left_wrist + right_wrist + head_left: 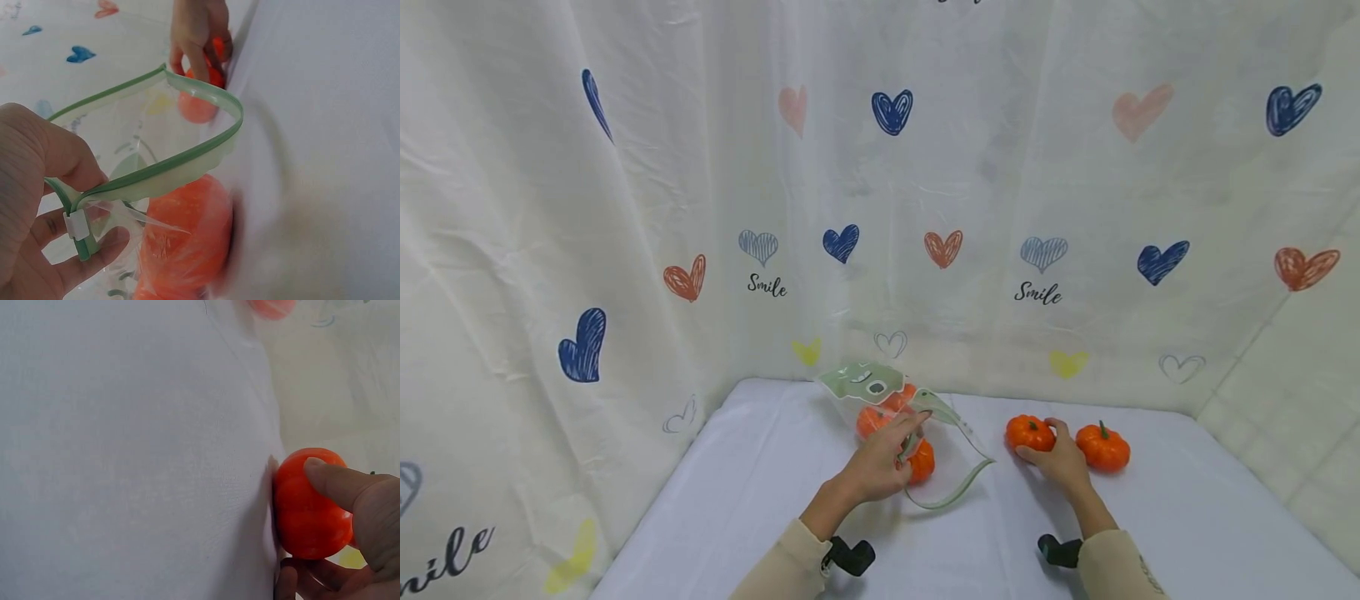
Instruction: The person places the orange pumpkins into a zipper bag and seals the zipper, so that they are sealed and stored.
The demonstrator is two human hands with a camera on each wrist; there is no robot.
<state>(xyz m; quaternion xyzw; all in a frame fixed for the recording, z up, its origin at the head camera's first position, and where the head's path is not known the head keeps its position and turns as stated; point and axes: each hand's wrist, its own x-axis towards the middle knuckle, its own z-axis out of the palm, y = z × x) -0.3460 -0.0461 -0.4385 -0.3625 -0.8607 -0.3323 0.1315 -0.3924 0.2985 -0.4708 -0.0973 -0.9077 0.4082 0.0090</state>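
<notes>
My left hand [876,462] pinches the edge of a clear zip bag [859,384] with green trim. In the left wrist view, the bag's green rim [156,167] gapes wide, and a white slider [76,224] sits beside the fingers. Orange toy pumpkins [921,462] lie inside the bag, partly covered by the left hand. To the right, my right hand [1063,461] grips another orange pumpkin [1028,432] on the table. The right wrist view shows the thumb across this pumpkin [312,509], with fingers at its other side.
A further orange pumpkin [1102,448] with a green stem stands just right of the right hand. White cloth [760,450] covers the table. Behind its far edge hangs a pale curtain [970,333] printed with hearts and words.
</notes>
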